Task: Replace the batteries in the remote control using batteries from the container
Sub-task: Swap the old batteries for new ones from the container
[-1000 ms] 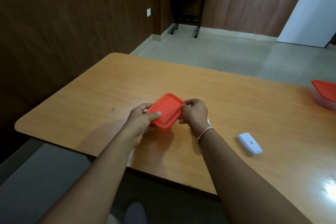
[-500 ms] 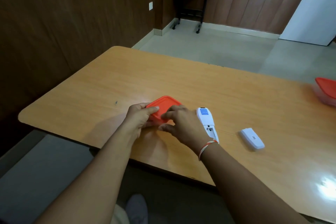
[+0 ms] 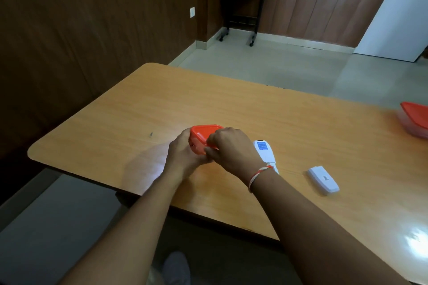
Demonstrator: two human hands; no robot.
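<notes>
A small container with an orange lid [image 3: 201, 136] sits on the wooden table [image 3: 231, 109] near its front edge. My left hand [image 3: 183, 152] grips its left side and my right hand [image 3: 229, 149] grips the lid's right edge. What is inside the container is hidden. The white remote control [image 3: 264, 151] lies face down just right of my right hand, partly covered by my wrist. Its detached white battery cover [image 3: 323, 179] lies further right on the table.
A second container with an orange lid [image 3: 414, 120] stands at the table's far right edge. A small dark mark [image 3: 151, 134] lies on the table to the left. Beyond the table are a tiled floor, a dark side table and a white door.
My right hand moved off the lid top, dipped beside the container, then came back onto the lid's right edge. The remote control became visible to the right of my hand.
</notes>
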